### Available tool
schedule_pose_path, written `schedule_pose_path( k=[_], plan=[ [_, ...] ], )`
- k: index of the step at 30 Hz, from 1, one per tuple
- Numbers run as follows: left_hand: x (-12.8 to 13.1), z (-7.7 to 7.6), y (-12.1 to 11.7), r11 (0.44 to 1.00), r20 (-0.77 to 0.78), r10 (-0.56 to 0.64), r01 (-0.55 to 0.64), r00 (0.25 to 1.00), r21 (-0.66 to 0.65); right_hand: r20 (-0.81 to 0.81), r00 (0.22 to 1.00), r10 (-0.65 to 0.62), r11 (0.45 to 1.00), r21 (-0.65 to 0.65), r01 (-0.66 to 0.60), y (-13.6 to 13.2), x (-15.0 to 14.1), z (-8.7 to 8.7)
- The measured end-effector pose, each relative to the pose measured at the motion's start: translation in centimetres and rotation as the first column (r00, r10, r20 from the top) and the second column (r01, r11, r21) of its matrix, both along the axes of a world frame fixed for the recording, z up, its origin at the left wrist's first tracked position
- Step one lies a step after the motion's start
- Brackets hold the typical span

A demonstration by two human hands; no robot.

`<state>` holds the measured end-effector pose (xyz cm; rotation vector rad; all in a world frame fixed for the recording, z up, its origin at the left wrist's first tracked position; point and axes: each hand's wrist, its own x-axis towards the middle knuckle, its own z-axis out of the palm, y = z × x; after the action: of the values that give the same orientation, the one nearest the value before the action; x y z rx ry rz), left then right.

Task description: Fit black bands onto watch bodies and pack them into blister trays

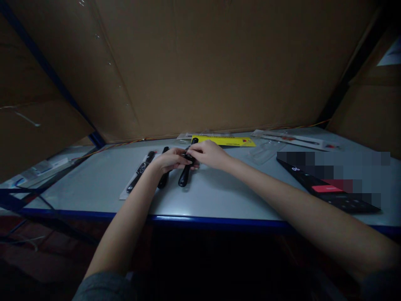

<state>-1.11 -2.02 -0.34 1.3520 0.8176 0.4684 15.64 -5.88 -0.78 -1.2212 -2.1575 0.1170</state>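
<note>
A broad brown cardboard panel (219,71) is stood upright behind the yellow card (230,141), from which all other places are taken. Beneath the card, the pale tabletop (225,205) is spread to both sides and forward to a blue front edge. A dark, tapering object (332,197), partly blurred out and crossed by a red band, is seen well to the right of the card and nearer the front. A long white package (297,140) is laid to the right of the card, and a flat package (142,169) with a black item under clear wrap is placed to its left and nearer the front. A clear plastic shell (266,151) is set just right of the card, towards the front.

Both hands are held in front of the card's left end. By the grip of the left hand (171,159), a black tool (184,175) is held between thumb and fingers; it is tilted, its far end seen against the card's left end and its near end pointed frontward. The grip of the right hand (206,153) is narrowed, its fingertips gathered at the tool's middle; whether anything is pinched there cannot be told. A second black piece (163,180), partly hidden by the left hand, is seen left of the card and nearer the front.
</note>
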Motion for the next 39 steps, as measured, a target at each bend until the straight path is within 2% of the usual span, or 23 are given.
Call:
schedule_pose_path(
  k=[7,13,18,22,27,30,33,35,37,39],
  plan=[
    [0.0,0.0,0.1,1.0,-0.013,-0.019,0.019,1.0,0.02,0.075,0.99,-0.118,0.991,0.073,0.113,-0.1,0.4,-0.1],
    [0.0,-0.1,0.1,0.999,-0.035,-0.029,0.03,0.999,0.035,0.126,0.981,-0.145,0.988,0.072,0.137,-0.4,0.0,-0.2],
    [0.1,0.1,-0.2,0.998,-0.035,-0.049,0.05,0.998,0.043,0.202,0.961,-0.19,0.977,0.132,0.165,-0.7,-0.1,-0.1],
    [0.0,-0.4,0.2,0.996,-0.033,-0.053,0.055,0.998,0.075,0.207,0.959,-0.194,0.977,0.131,0.169,-0.6,-0.2,-0.2],
    [0.0,-0.6,0.4,0.995,-0.016,-0.043,0.045,0.999,0.085,0.061,0.983,-0.176,0.981,-0.071,0.18,-0.1,-0.5,-0.8],
    [0.1,-0.2,0.1,0.998,-0.02,-0.004,0.005,1.0,0.06,-0.048,0.988,-0.144,0.973,-0.187,0.132,0.4,-0.7,-1.1],
    [0.2,0.1,-0.1,0.997,-0.006,0.055,-0.054,0.998,0.055,-0.148,0.982,-0.113,0.978,-0.191,0.084,1.0,-0.3,-1.2],
    [0.1,0.1,-0.1,0.997,0.016,0.05,-0.051,0.999,0.054,-0.244,0.962,-0.121,0.984,-0.159,0.083,1.7,0.3,-1.2],
    [0.1,0.1,-0.1,0.999,0.032,0.023,-0.024,0.999,0.042,-0.364,0.914,-0.179,0.981,-0.136,0.138,2.4,1.0,-1.3],
    [0.1,0.0,-0.1,1.0,0.051,0.001,-0.002,0.999,0.03,-0.477,0.836,-0.273,0.961,-0.172,0.215,3.1,1.6,-1.5]
  ],
)
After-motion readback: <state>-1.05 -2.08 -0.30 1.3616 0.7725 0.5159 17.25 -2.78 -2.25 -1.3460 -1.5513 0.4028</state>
